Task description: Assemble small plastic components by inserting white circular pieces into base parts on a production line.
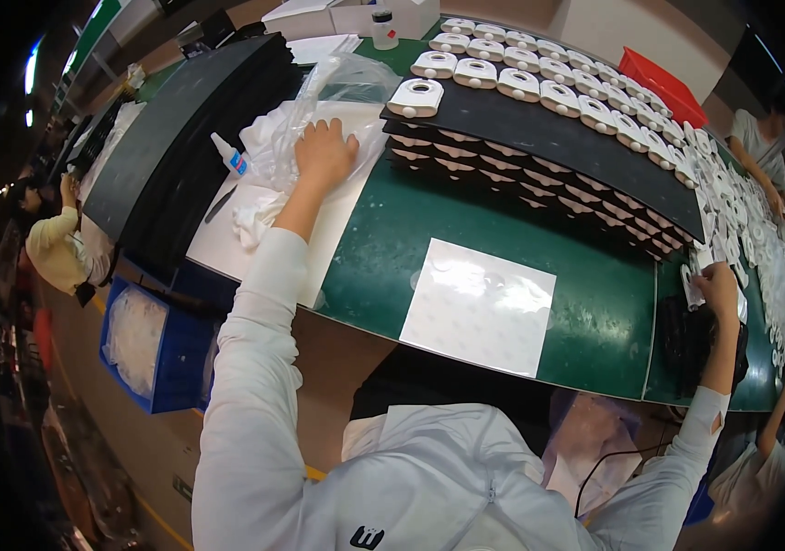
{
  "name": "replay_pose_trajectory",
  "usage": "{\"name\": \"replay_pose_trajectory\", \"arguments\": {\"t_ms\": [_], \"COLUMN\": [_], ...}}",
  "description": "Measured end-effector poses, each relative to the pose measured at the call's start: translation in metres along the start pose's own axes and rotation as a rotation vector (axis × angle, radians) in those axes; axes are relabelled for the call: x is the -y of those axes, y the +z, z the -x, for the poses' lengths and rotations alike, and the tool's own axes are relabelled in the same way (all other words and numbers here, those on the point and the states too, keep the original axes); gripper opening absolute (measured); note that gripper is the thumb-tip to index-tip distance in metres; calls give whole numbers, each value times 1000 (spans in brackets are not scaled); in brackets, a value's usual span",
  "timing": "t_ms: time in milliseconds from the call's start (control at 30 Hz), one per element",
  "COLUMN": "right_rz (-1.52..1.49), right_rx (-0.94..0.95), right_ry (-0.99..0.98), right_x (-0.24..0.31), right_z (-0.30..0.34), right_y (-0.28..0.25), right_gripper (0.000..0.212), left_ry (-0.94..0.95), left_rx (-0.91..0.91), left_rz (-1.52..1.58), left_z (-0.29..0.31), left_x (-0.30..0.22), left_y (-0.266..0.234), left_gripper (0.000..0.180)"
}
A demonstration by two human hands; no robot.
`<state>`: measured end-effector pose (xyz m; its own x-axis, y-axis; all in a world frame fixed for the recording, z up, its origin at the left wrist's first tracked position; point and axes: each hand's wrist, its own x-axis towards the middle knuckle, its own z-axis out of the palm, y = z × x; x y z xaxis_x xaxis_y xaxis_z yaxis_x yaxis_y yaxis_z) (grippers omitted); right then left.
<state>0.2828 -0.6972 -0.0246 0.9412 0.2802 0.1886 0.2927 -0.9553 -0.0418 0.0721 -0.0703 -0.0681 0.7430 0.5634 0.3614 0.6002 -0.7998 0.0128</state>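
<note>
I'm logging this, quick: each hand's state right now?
Left hand: open, resting on clear plastic.
Right hand: partly curled; whether holding anything cannot be told.

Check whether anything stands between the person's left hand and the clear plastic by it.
Nothing visible does: the left hand appears to rest on the clear plastic. The small bottle stands off to the left.

Head cam — left fisheye of the pair, facing down-forward over wearer's pale grey long-sleeved shirt [438, 477] onto glossy flat green tabletop [374, 248] — close, but wide enough for bare left hand [326, 151] and bare right hand [719, 286]
</note>
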Motion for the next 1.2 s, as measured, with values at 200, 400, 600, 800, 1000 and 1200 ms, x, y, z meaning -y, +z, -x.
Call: {"name": "replay_pose_trajectory", "arguments": {"t_ms": [200,400,600,800,1000,1200], "right_rz": [-63,-260,-743,-980,-1290,-1478], "right_rx": [-237,-454,-590,-471,-114,251], "right_ry": [123,179,44,-133,-150,-140], "right_x": [-3,-28,14,96,177,235], "right_z": [10,35,66,86,104,111], "right_y": [-28,-48,-67,-62,-36,-5], "right_gripper": [23,30,23,14,20,21], "left_ry": [166,159,159,-58,-1098,-1041], "left_rx": [-144,-185,-174,-336,334,550], "left_rz": [-1,-13,21,224,2506,2546], "left_z": [5,5,1,-25,-9,43], "left_x": [0,-7,-7,22,2,-32], "left_y": [8,11,-12,-18,-58,-75], "left_gripper": [21,21,38,38,26,30]}}
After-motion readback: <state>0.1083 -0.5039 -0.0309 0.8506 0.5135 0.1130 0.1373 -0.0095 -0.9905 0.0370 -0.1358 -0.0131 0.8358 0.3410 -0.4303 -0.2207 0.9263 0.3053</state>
